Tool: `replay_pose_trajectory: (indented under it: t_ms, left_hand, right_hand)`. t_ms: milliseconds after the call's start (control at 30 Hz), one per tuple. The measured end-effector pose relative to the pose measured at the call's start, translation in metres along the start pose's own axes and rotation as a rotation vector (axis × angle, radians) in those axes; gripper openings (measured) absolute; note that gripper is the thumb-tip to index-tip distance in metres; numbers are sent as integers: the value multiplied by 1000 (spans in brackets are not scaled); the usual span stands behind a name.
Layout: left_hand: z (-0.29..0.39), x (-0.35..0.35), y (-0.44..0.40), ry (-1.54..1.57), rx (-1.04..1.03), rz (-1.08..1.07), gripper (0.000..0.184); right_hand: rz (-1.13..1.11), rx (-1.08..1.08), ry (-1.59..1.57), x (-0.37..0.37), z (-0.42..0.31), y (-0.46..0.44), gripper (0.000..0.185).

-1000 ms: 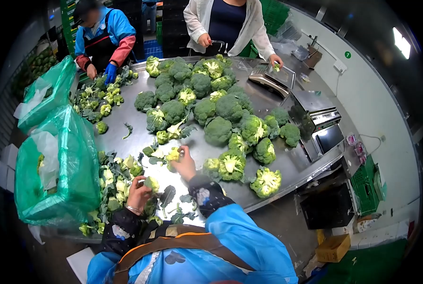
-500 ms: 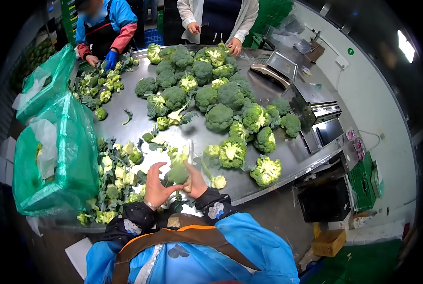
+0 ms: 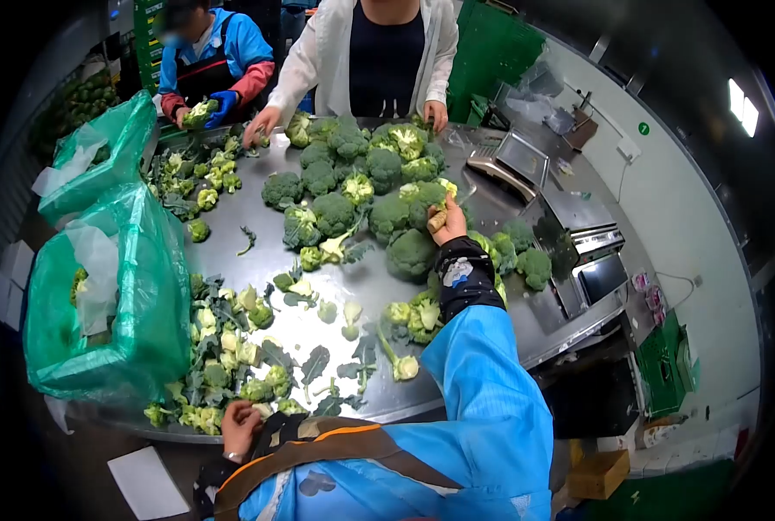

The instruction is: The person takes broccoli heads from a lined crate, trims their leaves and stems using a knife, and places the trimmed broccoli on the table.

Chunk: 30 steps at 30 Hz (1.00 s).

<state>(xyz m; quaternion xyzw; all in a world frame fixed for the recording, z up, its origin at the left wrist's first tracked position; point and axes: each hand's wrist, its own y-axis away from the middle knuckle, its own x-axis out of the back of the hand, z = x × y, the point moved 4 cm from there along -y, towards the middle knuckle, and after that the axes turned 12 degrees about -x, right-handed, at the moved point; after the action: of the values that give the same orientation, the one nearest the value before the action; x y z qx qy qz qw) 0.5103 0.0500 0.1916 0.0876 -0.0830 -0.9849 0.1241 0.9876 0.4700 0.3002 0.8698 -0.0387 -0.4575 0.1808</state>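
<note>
My right hand [image 3: 448, 224] reaches out over the heap of broccoli heads [image 3: 409, 252]. It is closed on a knife [image 3: 438, 220] with a tan handle; a thin curved metal part shows beside the fingers. Broccoli lies right under and beside this hand, and my sleeve hides part of the heap. My left hand [image 3: 242, 427] hangs at the near table edge with fingers curled in and nothing visible in them. Beside it lies a pile of cut florets and leaves [image 3: 223, 347]. Loose leaves [image 3: 315, 365] and a long-stemmed piece [image 3: 402, 366] lie on the steel table [image 3: 262, 213].
Green plastic-lined crates [image 3: 157, 313] stand along the left side. A scale [image 3: 502, 178] and a machine with a dark panel [image 3: 597, 260] are at the right. Across the table, one co-worker's blue-gloved hand [image 3: 223, 108] is by a broccoli piece; another's hand [image 3: 262, 126] reaches left.
My hands have parted from a blurred broccoli piece: the right went forward to the heap, the left back to the near edge. The white-sleeved co-worker's arm has reached left.
</note>
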Motion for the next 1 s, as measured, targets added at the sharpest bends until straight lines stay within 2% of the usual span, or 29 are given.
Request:
replay_pose_trajectory:
  t_ms: [200, 267, 367, 467, 500, 600, 633, 667, 733, 800, 933, 1000]
  left_hand:
    - [-12, 21, 17, -95, -2, 118, 23]
    - [-15, 15, 18, -130, 41, 132, 23]
    - [-21, 9, 13, -70, 53, 93, 21]
    - [-19, 3, 8, -70, 40, 95, 20]
    - [-20, 3, 7, -57, 35, 96, 19]
    - [-19, 3, 5, -65, 35, 96, 18]
    - [-17, 1, 4, -72, 42, 94, 18]
    - [-17, -1, 4, -77, 50, 91, 18]
    - [-22, 0, 4, -133, 25, 67, 17]
    - [-20, -3, 1, -169, -14, 21, 16]
    - [-17, -8, 0, -151, -58, -9, 15]
    - [-13, -10, 1, -144, -50, -12, 16]
  right_hand:
    - [113, 133, 7, 44, -62, -49, 25]
    - [102, 349, -178, 45, -91, -59, 36]
    - [235, 401, -210, 58, -111, -65, 43]
    - [-2, 288, -196, 63, -104, -61, 41]
    - [44, 197, -177, 66, -97, -57, 35]
    - [-103, 71, -172, 46, -64, -14, 30]
    - [-91, 108, -132, 44, -50, -3, 28]
    - [-336, -117, -88, 54, -39, 2, 27]
    - [-225, 10, 87, 24, 4, 54, 25]
    - [-264, -80, 267, 27, 39, 77, 23]
    - [-155, -200, 386, 24, 117, 136, 30]
    - [-199, -265, 378, 21, 150, 159, 33]
